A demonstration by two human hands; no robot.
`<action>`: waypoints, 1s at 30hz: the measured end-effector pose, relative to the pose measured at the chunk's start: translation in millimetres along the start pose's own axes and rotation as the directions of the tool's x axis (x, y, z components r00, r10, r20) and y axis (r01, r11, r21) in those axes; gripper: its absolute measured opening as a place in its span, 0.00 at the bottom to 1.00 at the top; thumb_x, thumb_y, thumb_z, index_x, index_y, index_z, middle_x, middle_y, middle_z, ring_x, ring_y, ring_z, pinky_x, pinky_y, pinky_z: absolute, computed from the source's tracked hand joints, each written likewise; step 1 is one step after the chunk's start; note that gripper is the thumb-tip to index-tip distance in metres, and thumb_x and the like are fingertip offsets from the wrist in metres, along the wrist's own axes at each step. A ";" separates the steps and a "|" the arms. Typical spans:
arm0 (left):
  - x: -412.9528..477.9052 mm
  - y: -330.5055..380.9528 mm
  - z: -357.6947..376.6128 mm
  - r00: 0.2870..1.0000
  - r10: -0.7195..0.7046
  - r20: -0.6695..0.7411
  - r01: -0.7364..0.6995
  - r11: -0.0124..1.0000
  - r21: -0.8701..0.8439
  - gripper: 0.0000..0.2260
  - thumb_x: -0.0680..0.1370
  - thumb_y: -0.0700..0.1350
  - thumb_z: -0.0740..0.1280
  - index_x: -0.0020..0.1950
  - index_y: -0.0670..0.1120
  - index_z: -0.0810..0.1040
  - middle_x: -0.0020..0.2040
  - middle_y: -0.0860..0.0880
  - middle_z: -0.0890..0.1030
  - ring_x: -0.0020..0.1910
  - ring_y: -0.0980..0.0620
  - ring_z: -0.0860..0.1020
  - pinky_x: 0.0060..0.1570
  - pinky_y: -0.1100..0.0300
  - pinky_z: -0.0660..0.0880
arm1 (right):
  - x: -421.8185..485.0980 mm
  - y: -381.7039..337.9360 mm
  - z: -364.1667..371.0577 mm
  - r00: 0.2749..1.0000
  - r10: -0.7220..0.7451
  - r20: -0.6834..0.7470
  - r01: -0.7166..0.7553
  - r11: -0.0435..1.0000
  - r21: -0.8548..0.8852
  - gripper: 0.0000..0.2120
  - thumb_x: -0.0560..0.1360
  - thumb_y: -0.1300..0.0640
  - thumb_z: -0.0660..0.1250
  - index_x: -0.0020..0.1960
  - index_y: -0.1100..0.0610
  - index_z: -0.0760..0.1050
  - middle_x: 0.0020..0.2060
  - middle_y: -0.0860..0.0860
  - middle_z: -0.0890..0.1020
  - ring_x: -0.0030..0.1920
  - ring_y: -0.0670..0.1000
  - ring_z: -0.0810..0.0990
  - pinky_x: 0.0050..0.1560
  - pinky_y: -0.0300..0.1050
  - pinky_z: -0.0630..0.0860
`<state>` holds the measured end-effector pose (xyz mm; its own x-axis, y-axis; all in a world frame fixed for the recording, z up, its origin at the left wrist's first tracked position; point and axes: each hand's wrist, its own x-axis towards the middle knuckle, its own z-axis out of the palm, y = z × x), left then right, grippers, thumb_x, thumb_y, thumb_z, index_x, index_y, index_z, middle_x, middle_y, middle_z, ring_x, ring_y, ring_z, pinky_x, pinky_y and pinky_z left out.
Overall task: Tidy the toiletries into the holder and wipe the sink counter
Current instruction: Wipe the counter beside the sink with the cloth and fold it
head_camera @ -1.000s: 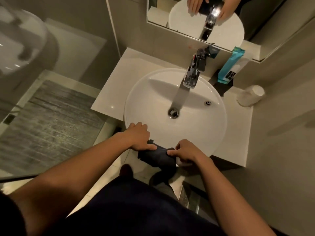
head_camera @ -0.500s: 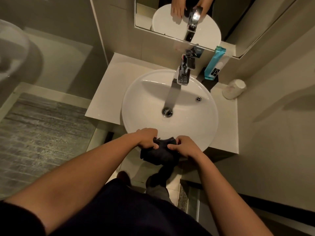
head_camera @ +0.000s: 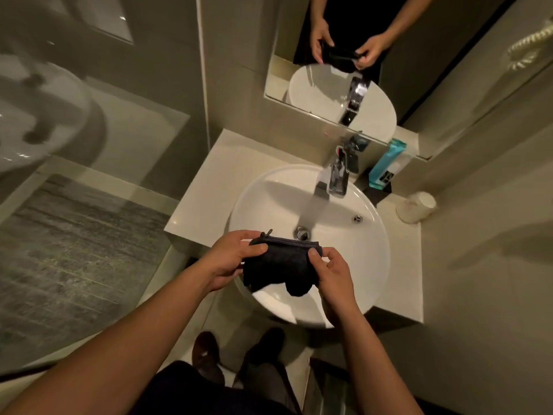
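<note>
A dark folded cloth (head_camera: 281,263) is gripped above the basin (head_camera: 371,250) at its six o'clock edge, pinched at nine o'clock by the left hand (head_camera: 230,259) and at three o'clock by the right hand (head_camera: 333,272).

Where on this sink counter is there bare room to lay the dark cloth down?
The widest bare patch is the counter left of the basin, back to the wall. Right of the basin, the strip in front of the white cup is bare but narrow. The back right corner is crowded: faucet, teal tube, cup.
</note>
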<state>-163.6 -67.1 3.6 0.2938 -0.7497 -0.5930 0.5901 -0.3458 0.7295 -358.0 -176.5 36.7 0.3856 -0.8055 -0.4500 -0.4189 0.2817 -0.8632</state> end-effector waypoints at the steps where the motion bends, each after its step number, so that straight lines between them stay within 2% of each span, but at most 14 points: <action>1: 1.2 6.7 -2.7 1.000 0.025 -0.017 -0.026 0.999 -0.047 0.18 0.76 0.36 0.73 0.65 0.41 0.79 0.58 0.41 0.85 0.59 0.41 0.83 0.63 0.46 0.78 | 5.0 -7.6 6.2 1.000 -0.018 -0.004 0.018 1.000 0.009 0.08 0.82 0.51 0.67 0.51 0.56 0.78 0.44 0.55 0.87 0.48 0.56 0.87 0.51 0.54 0.83; 5: 2.9 40.9 -5.1 0.975 0.156 -0.161 -0.171 0.982 -0.081 0.13 0.78 0.35 0.70 0.62 0.40 0.80 0.56 0.40 0.85 0.51 0.45 0.85 0.48 0.57 0.82 | 32.5 -38.2 29.8 0.997 -0.076 0.003 0.076 0.997 0.023 0.10 0.81 0.49 0.66 0.50 0.56 0.77 0.45 0.58 0.85 0.48 0.57 0.85 0.49 0.57 0.81; 7: 7.4 58.2 -7.0 0.945 0.224 -0.238 -0.239 0.971 -0.035 0.12 0.78 0.35 0.70 0.61 0.42 0.80 0.55 0.40 0.85 0.49 0.47 0.85 0.45 0.59 0.81 | 47.9 -57.5 41.8 0.995 -0.099 0.026 0.098 0.994 0.041 0.10 0.82 0.50 0.65 0.49 0.57 0.76 0.42 0.56 0.84 0.44 0.54 0.83 0.43 0.50 0.79; 9: 16.0 76.9 -10.5 0.908 0.289 -0.303 -0.293 0.956 0.032 0.10 0.79 0.36 0.70 0.59 0.45 0.80 0.54 0.41 0.85 0.50 0.47 0.84 0.47 0.58 0.80 | 63.9 -77.1 54.6 0.991 -0.120 0.055 0.116 0.991 0.067 0.10 0.82 0.52 0.65 0.49 0.59 0.76 0.40 0.53 0.83 0.40 0.50 0.81 0.40 0.44 0.76; 13: 40.0 118.0 -23.1 0.820 0.416 -0.393 -0.375 0.909 0.179 0.10 0.80 0.36 0.68 0.56 0.50 0.79 0.52 0.42 0.85 0.49 0.46 0.83 0.53 0.51 0.79 | 103.3 -106.9 85.4 0.986 -0.141 0.089 0.135 0.988 0.079 0.12 0.82 0.51 0.65 0.48 0.60 0.75 0.40 0.53 0.81 0.41 0.51 0.78 0.40 0.45 0.74; 18: 87.8 165.9 -49.0 0.757 0.507 -0.412 -0.379 0.855 0.355 0.11 0.80 0.36 0.68 0.59 0.47 0.78 0.51 0.41 0.84 0.48 0.46 0.82 0.54 0.50 0.79 | 158.6 -135.2 125.3 0.988 -0.144 0.059 0.141 0.989 0.045 0.11 0.82 0.51 0.63 0.46 0.57 0.71 0.38 0.51 0.77 0.38 0.49 0.74 0.37 0.44 0.69; 21: 130.5 186.3 -67.8 0.756 0.525 -0.390 -0.363 0.833 0.418 0.11 0.79 0.35 0.69 0.56 0.48 0.78 0.46 0.43 0.83 0.45 0.46 0.81 0.53 0.50 0.78 | 198.7 -141.1 147.4 0.992 -0.128 0.010 0.128 0.992 0.007 0.11 0.82 0.50 0.63 0.46 0.57 0.71 0.39 0.51 0.77 0.39 0.50 0.75 0.39 0.46 0.70; 24: 172.9 202.3 -82.9 0.775 0.515 -0.365 -0.342 0.829 0.443 0.11 0.78 0.35 0.69 0.57 0.47 0.78 0.44 0.46 0.81 0.44 0.49 0.79 0.51 0.55 0.76 | 239.6 -143.4 165.5 0.994 -0.103 -0.046 0.103 0.995 -0.016 0.12 0.82 0.51 0.64 0.44 0.57 0.71 0.35 0.50 0.75 0.36 0.49 0.72 0.37 0.45 0.68; 26: 200.8 214.6 -92.8 0.797 0.494 -0.348 -0.318 0.832 0.454 0.10 0.79 0.36 0.69 0.57 0.48 0.78 0.46 0.47 0.82 0.46 0.48 0.80 0.51 0.56 0.77 | 266.9 -147.5 175.7 0.993 -0.086 -0.075 0.085 0.996 -0.024 0.13 0.81 0.51 0.65 0.41 0.57 0.69 0.33 0.49 0.73 0.35 0.50 0.71 0.36 0.45 0.66; 28: 228.2 228.3 -102.7 0.817 0.461 -0.347 -0.278 0.842 0.462 0.11 0.79 0.40 0.70 0.60 0.49 0.77 0.50 0.45 0.83 0.50 0.46 0.81 0.56 0.51 0.79 | 294.7 -151.2 185.9 0.995 -0.048 -0.086 0.045 0.998 -0.046 0.16 0.81 0.50 0.64 0.38 0.55 0.68 0.32 0.51 0.72 0.35 0.52 0.70 0.36 0.47 0.66; 30: 253.0 238.3 -113.6 0.828 0.439 -0.350 -0.202 0.815 0.543 0.18 0.79 0.47 0.71 0.68 0.47 0.74 0.53 0.46 0.82 0.54 0.45 0.80 0.59 0.49 0.77 | 322.7 -149.5 197.0 0.997 -0.026 -0.074 0.020 0.997 -0.077 0.19 0.80 0.47 0.63 0.33 0.53 0.66 0.30 0.52 0.70 0.35 0.54 0.69 0.39 0.48 0.66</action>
<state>136.8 -275.1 -11.3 0.7654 -0.5745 -0.2900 0.0130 -0.4367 0.8995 -9.0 -375.8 -24.5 0.3339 -0.8491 -0.4094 -0.4730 0.2248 -0.8519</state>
